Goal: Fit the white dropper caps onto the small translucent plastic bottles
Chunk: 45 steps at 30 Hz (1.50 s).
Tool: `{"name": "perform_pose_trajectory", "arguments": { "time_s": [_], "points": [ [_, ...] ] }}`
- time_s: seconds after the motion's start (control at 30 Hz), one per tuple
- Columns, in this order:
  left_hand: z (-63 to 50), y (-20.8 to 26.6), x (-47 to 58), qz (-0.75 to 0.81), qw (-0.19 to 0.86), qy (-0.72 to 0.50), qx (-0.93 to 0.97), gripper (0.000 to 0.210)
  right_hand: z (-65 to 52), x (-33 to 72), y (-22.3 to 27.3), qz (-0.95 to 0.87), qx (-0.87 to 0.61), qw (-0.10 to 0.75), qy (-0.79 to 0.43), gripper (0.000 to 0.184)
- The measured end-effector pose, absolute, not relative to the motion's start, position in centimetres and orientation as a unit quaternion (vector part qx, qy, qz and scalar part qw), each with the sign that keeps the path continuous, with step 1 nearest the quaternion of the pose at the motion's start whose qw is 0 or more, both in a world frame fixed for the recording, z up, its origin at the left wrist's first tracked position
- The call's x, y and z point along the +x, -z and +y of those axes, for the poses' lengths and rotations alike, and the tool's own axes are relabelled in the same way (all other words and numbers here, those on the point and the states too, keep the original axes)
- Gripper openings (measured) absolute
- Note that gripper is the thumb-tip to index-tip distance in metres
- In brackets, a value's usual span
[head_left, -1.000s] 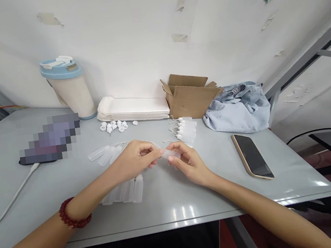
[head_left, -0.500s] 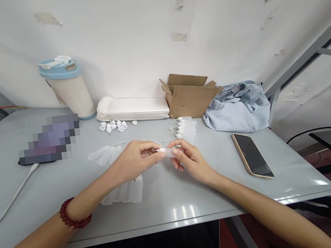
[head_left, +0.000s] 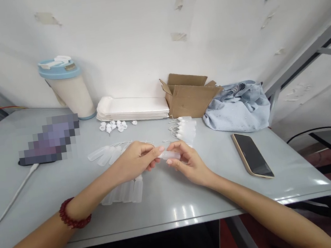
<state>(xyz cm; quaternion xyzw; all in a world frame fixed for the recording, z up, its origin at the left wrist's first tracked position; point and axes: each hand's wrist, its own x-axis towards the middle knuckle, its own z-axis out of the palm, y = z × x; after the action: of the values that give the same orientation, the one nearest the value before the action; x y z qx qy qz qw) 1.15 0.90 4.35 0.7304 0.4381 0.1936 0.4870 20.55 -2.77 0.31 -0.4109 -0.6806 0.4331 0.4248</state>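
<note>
Between my hands, over the table, lies a small translucent plastic bottle (head_left: 172, 155), roughly level. My left hand (head_left: 141, 157) pinches its neck end between thumb and fingers, which largely hide that end. Around the bottle's body curl the fingers of my right hand (head_left: 190, 161), with the thumb at its lower edge. Similar bottles with white strings (head_left: 100, 153) lie beyond my left wrist, partly covered by that hand. More bottles (head_left: 127, 192) sit in a row under my left forearm. Another group of stringed bottles (head_left: 186, 128) rests just beyond my right hand.
Several white caps (head_left: 112, 126) lie before a white stack of flat packs (head_left: 139, 108). An open cardboard box (head_left: 191, 100), a light blue cloth (head_left: 238, 108) and a tumbler (head_left: 71, 91) line the wall. Phones lie left (head_left: 51, 139) and right (head_left: 252, 155) on the grey table (head_left: 212, 199).
My right thumb has shifted from the bottle's face down to its lower edge, so more of the body shows. My left thumb now lies further over the neck end.
</note>
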Motion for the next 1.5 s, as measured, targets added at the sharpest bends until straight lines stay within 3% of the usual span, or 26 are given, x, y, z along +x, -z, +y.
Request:
{"name": "perform_pose_trajectory", "arguments": {
  "time_s": [0.23, 0.6, 0.93, 1.23, 1.37, 1.5],
  "points": [
    [0.8, -4.3, 1.3, 0.447, 0.504, -0.186, 0.715, 0.035, -2.7, 20.8, -0.6, -0.694, -0.443, 0.415, -0.388, 0.021],
    [0.2, -5.0, 1.5, 0.439, 0.511, -0.196, 0.712, 0.028, -3.1, 20.9, -1.5, -0.628, -0.449, 0.413, -0.484, 0.026],
    [0.0, -3.9, 1.8, 0.364, 0.344, -0.263, 0.825, 0.015, -2.5, 20.9, -1.6, -0.552, -0.443, 0.407, -0.577, 0.035],
    [0.1, -4.2, 1.6, 0.390, 0.391, -0.200, 0.809, 0.041, -2.5, 20.9, -1.1, -0.573, -0.426, 0.455, -0.532, 0.031],
    [0.1, -4.1, 1.6, 0.386, 0.435, -0.198, 0.789, 0.039, -2.5, 20.9, -1.2, -0.587, -0.429, 0.445, -0.524, 0.032],
    [0.1, -4.1, 1.6, 0.378, 0.409, -0.207, 0.804, 0.042, -2.5, 20.9, -1.4, -0.582, -0.431, 0.435, -0.535, 0.034]
  ]
}}
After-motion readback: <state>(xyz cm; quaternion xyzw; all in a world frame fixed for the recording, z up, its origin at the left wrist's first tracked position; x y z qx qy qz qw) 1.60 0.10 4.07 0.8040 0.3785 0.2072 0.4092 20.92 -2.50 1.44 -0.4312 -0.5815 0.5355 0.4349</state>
